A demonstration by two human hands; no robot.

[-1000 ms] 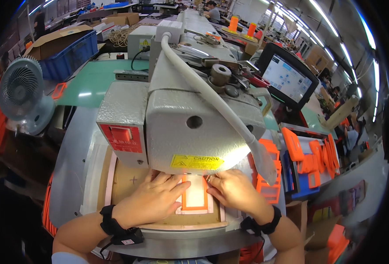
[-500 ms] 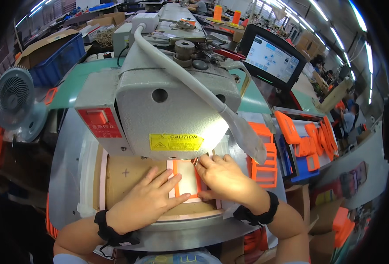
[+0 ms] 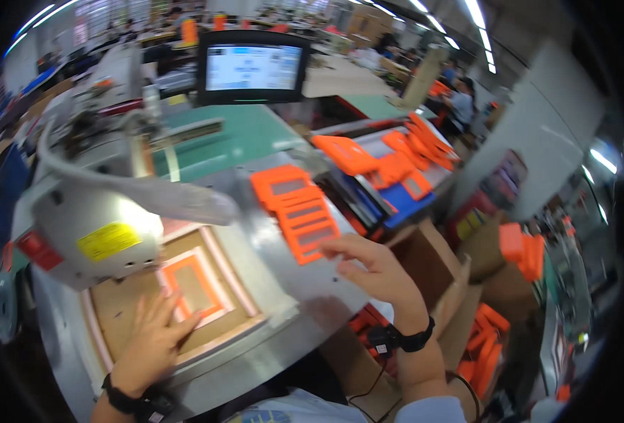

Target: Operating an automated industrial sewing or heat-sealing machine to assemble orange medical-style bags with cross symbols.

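Observation:
My left hand lies with fingers spread on the brown board. Its fingertips touch the near-left side of a flat orange rectangular frame, which has a pale border around it. Beside these rises the grey head of a sewing machine; what is under it is hidden. My right hand is raised off the board, fingers partly bent and thumb apart, with nothing visible in it. Its fingertips are beside the lower end of some orange slotted pieces on the metal table. Motion blurs the picture somewhat.
A grey lamp arm reaches over the board. Behind stands a lit screen. At right, more orange pieces lie in and around a blue tray. Open cardboard boxes stand below the table's right edge.
The view has swung right. My right hand has left the orange frame and moved right to the slotted pieces. My left hand stays by the frame, whose inside looked pale and now looks brown.

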